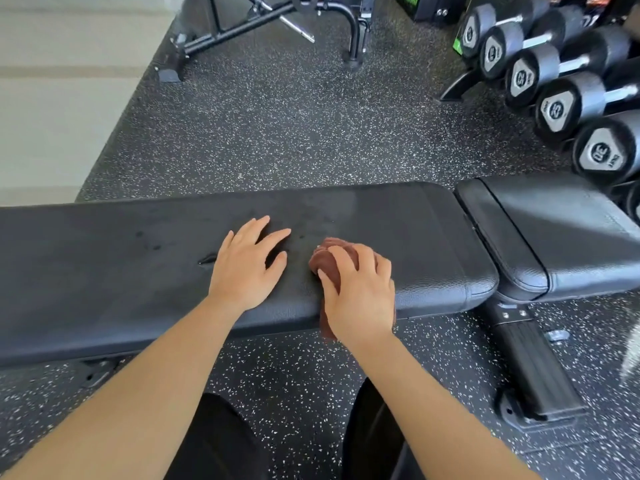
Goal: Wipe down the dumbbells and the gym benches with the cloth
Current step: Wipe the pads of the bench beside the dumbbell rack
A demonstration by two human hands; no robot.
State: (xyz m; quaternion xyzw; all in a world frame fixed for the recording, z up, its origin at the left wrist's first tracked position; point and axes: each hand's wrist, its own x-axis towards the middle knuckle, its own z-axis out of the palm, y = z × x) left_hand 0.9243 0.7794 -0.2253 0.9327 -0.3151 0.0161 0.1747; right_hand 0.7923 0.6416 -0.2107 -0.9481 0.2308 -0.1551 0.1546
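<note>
Pale smooth flooring point(41, 98) fills the far left of the room, meeting a diagonal edge where black rubber matting flecked with white point(277, 126) takes over and runs under everything else. On that matting, at the top, stands the black tubular steel frame of another machine point(242, 26). Across the middle, from the left edge, lies the long black padded bench back point(104, 265). Its textured vinyl is dull and streaked, with a few darker spots and a small pucker left of my fingers. My left hand point(246, 265) rests flat on this pad, fingers straight and spread, holding nothing. Just to its right, apart from it, sits the bunched reddish-brown cloth point(327, 261), pressed onto the pad near its front edge, with a fold hanging down over that edge. My right hand point(360, 292) lies on top of the cloth, fingers curled over the wad and thumb tucked against its side. Below, between my forearms, my legs in black point(214, 441) show above the matting. Further right, past a narrow gap, is the shorter black padded seat point(571, 230) of the same bench, with its black steel foot point(533, 368) reaching toward me. At the upper right, a row of black round-headed dumbbells with grey end plates and chrome handles point(561, 105) rests on a rack, well apart from the cloth.
</note>
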